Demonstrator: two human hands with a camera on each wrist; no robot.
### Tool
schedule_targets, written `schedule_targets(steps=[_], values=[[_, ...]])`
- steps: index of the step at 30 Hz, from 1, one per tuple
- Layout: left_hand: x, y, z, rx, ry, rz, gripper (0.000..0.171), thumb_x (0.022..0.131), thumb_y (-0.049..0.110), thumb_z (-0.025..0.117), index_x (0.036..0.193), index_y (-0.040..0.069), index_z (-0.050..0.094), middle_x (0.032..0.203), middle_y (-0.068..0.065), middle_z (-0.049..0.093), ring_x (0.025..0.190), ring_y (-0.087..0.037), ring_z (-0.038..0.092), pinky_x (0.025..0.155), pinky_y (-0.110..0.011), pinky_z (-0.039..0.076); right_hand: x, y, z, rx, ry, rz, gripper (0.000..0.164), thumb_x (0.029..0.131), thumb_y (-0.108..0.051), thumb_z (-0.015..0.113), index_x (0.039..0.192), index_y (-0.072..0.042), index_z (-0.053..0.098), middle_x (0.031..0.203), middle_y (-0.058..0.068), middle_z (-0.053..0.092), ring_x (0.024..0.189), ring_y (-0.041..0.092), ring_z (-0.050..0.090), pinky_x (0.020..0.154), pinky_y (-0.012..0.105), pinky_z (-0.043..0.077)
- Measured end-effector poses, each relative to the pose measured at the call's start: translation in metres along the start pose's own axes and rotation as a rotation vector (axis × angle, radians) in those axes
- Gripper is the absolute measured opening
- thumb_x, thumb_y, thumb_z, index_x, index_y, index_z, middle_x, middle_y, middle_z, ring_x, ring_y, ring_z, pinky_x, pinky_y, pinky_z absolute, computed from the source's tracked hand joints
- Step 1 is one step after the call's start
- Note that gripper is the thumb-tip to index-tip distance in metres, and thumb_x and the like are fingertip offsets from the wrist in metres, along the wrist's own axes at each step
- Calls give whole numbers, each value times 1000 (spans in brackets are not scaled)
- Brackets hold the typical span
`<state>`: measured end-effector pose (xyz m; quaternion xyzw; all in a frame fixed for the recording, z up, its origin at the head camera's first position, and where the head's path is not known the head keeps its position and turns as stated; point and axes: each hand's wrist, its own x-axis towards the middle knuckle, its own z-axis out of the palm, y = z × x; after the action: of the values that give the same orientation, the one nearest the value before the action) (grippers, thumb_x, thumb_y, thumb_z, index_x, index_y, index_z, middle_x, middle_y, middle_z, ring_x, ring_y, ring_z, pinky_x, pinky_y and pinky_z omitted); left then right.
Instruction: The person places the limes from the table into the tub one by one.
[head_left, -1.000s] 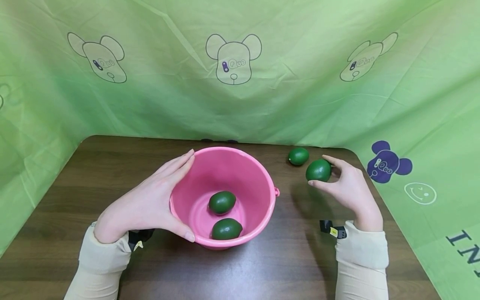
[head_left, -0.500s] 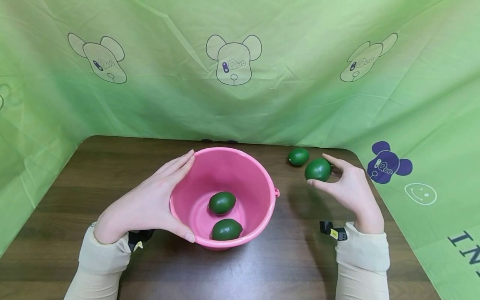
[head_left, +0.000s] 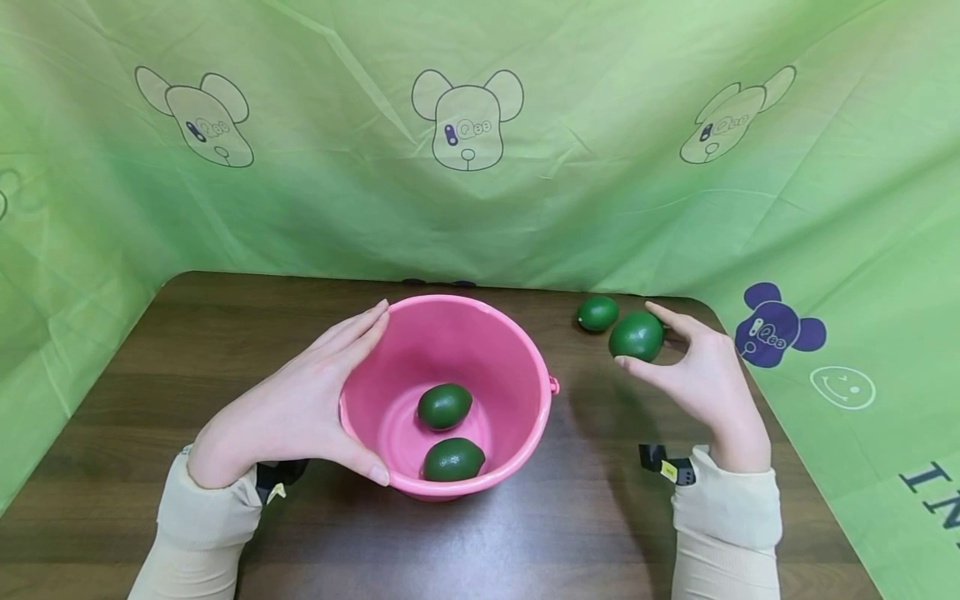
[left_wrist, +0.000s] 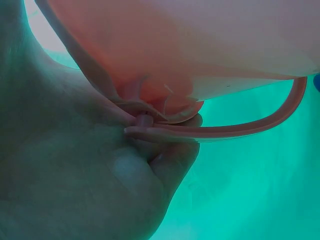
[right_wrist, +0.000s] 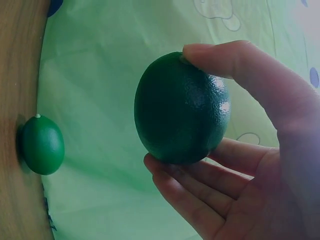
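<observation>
A pink bucket (head_left: 495, 342) stands tilted toward me near the middle of the table, two dark green limes (head_left: 445, 407) lying on its floor. My left hand (head_left: 300, 400) grips its left rim, thumb at the front and fingers at the back. The left wrist view shows the bucket's curved handle (left_wrist: 240, 131) hanging by the palm. To the right of the bucket, my right hand (head_left: 701, 375) pinches a green lime (right_wrist: 180, 107) between thumb and fingers, held up off the table. Another lime (head_left: 597, 313) rests on the table behind it.
The brown wooden table (head_left: 150, 400) has rounded back corners. A green printed cloth (head_left: 330, 208) hangs close behind its back edge and along both sides. A small pink knob (head_left: 554, 385) sticks out from the bucket's right rim.
My right hand has raised the lime slightly, keeping the same pinch. The left hand, the bucket and the other limes look unmoved.
</observation>
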<state>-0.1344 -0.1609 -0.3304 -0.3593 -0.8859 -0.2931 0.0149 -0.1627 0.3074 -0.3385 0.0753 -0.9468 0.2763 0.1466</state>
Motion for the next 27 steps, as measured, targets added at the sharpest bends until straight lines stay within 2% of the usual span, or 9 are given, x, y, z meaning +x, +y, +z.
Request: schedule_targets(steps=[6, 22, 24, 27], values=[[0, 0, 0, -5, -1, 2, 147, 55, 78, 85, 163, 7, 15, 169, -1, 6, 152, -27, 11, 111, -57, 34, -1, -6, 0, 16, 26, -7, 81, 75, -31, 93, 146, -13, 58, 127, 17, 66, 103, 32, 68, 80, 13, 40], [0, 1, 0, -3, -1, 0, 148, 55, 78, 85, 163, 6, 15, 169, -1, 6, 153, -27, 11, 111, -57, 33, -5, -19, -4, 44, 89, -36, 80, 72, -25, 95, 144, -15, 60, 127, 10, 66, 102, 26, 66, 82, 8, 39], [0, 1, 0, -2, -1, 0, 147, 55, 78, 85, 163, 6, 15, 169, -1, 6, 152, -28, 11, 111, -57, 33, -5, -21, -4, 53, 99, -36, 80, 72, -24, 95, 143, -15, 60, 126, 8, 67, 102, 22, 66, 83, 8, 40], [0, 0, 0, -1, -3, -3, 147, 55, 79, 84, 163, 6, 15, 169, -1, 5, 153, -27, 11, 112, -57, 33, -5, -22, -4, 70, 116, -40, 79, 71, -23, 96, 141, -16, 61, 123, 6, 67, 100, 10, 64, 85, 9, 40]])
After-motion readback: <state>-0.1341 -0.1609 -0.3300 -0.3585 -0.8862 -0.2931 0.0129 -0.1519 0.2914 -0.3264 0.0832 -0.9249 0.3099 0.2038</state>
